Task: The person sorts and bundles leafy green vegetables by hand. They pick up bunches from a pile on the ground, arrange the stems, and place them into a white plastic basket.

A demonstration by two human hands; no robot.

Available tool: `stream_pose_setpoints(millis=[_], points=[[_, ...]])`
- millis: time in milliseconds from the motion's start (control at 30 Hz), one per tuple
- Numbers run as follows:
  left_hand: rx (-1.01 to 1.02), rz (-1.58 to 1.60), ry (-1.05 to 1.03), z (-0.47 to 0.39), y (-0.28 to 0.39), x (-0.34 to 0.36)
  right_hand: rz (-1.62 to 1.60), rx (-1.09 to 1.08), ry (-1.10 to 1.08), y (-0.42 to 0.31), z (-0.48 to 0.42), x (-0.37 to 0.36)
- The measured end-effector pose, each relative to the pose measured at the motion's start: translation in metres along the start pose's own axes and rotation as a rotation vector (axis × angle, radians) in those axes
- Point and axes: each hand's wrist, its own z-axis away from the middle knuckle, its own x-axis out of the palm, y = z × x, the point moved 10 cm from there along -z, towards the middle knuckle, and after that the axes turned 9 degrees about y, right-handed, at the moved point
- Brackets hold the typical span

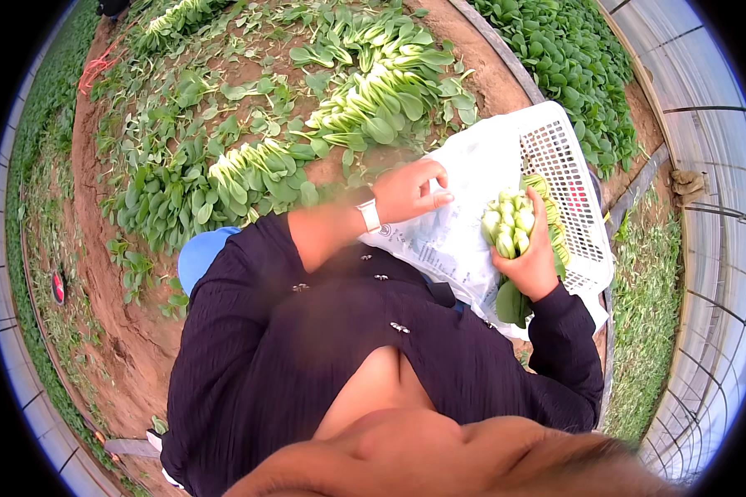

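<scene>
My right hand grips a bunch of small bok choy, its pale stem ends pointing up and dark leaves hanging below. This bunch is over the near side of a white plastic basket, where more bundled green stems lie behind my fingers. My left hand, with a pale-banded watch on its wrist, hovers over a white printed plastic sheet or bag draped on the basket. Its thumb and fingers are apart and nothing shows between them. Left of it, picked bok choy lie in a long row on the soil.
Loose leaves litter the brown soil. Growing greens stand beyond a dark edging strip at upper right. Red string lies at upper left. Clear greenhouse film on a frame curves along the right. Something blue shows beside my left arm.
</scene>
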Motion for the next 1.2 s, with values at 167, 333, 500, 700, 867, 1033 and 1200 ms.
stream_pose_setpoints(millis=[167, 333, 500, 700, 867, 1033, 1200], points=[[-0.812, -0.548, 0.188, 0.046, -0.272, -0.126, 0.142, 0.007, 0.083, 0.008, -0.001, -0.010], [-0.702, -0.532, 0.176, 0.004, -0.367, -0.146, 0.132, 0.212, 0.053, 0.017, -0.013, -0.002], [-0.664, -0.384, 0.318, -0.073, -0.391, -0.149, 0.162, 0.358, 0.066, 0.027, -0.015, 0.000], [-0.413, -0.478, 0.189, -0.154, -0.390, -0.107, 0.183, 0.360, 0.046, 0.025, -0.034, 0.005], [-0.524, -0.583, 0.058, -0.168, -0.397, -0.104, 0.180, 0.345, 0.026, 0.024, -0.043, 0.008], [-0.399, -0.605, -0.012, -0.149, -0.351, -0.118, 0.145, 0.347, 0.062, 0.023, -0.040, 0.005], [-0.330, -0.616, -0.026, -0.124, -0.290, -0.138, 0.169, 0.214, 0.133, 0.007, -0.030, 0.002]])
